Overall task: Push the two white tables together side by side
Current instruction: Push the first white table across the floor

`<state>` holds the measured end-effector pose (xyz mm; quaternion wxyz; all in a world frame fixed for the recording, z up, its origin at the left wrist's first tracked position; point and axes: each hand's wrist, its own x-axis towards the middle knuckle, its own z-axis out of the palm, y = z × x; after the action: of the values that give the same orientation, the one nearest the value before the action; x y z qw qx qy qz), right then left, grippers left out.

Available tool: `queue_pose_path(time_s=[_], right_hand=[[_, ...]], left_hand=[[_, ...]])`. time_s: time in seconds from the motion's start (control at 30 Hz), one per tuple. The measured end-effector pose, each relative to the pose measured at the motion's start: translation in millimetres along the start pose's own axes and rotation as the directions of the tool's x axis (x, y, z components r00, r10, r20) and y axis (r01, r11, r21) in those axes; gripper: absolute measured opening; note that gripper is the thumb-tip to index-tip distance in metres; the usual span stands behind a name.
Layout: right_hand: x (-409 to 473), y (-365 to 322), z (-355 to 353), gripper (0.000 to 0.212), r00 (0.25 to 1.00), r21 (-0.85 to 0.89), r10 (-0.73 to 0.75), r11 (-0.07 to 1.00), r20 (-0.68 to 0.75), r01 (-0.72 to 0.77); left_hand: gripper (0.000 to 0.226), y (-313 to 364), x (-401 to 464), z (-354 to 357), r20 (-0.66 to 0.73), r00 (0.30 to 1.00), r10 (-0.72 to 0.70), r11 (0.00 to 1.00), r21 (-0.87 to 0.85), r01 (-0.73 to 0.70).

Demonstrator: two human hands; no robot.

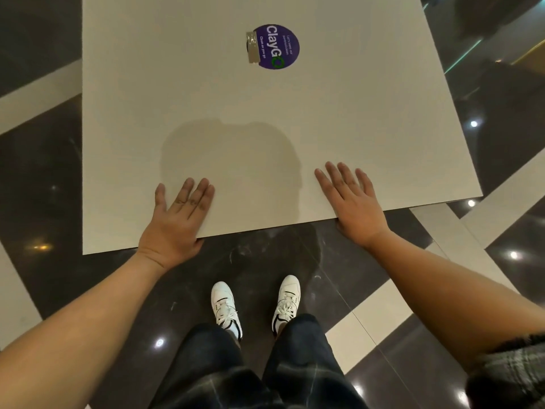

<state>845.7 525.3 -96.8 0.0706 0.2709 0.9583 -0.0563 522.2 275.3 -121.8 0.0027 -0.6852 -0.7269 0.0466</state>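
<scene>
One white square table (182, 107) fills the upper middle of the head view, with a round purple sticker (278, 47) near its far side. My left hand (180, 216) lies flat on the tabletop at the near edge, fingers stretched out, the heel of the palm over the rim. My right hand (352, 202) lies flat the same way further right along that edge, fingers spread. Neither hand holds anything. A second white table is not in view.
I stand on a glossy dark floor (59, 172) with pale stripes (380, 305); my white shoes (226, 305) are just short of the table's near edge. Dark furniture shapes (501, 84) sit beyond the table's right side.
</scene>
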Motion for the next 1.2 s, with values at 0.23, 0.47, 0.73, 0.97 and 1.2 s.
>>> queue_pose_path(time_s=[0.23,0.47,0.73,0.97,1.2], right_hand=[[2,-9,1,0.104,0.998,-0.008,0.040,0.999,-0.040,-0.041],[5,-21,-1,0.115,0.997,-0.028,0.070,0.997,-0.016,-0.071],[14,-60,11,0.115,0.988,-0.041,0.126,0.991,-0.083,-0.130],[29,-97,14,0.109,0.977,-0.027,0.170,0.984,-0.129,-0.174],[33,-107,12,0.114,0.976,-0.060,0.196,0.978,-0.093,-0.202]], left_hand=[[0.095,-6,-2,2,-0.056,0.998,0.041,0.999,0.028,-0.040],[0.100,-16,-3,2,-0.060,0.996,0.068,0.997,0.032,-0.066],[0.118,-61,-10,9,-0.073,0.990,0.119,0.992,0.044,-0.116],[0.114,-107,-9,1,-0.052,0.987,0.155,0.987,0.060,-0.151],[0.118,-119,-12,10,-0.105,0.980,0.170,0.985,0.055,-0.165]])
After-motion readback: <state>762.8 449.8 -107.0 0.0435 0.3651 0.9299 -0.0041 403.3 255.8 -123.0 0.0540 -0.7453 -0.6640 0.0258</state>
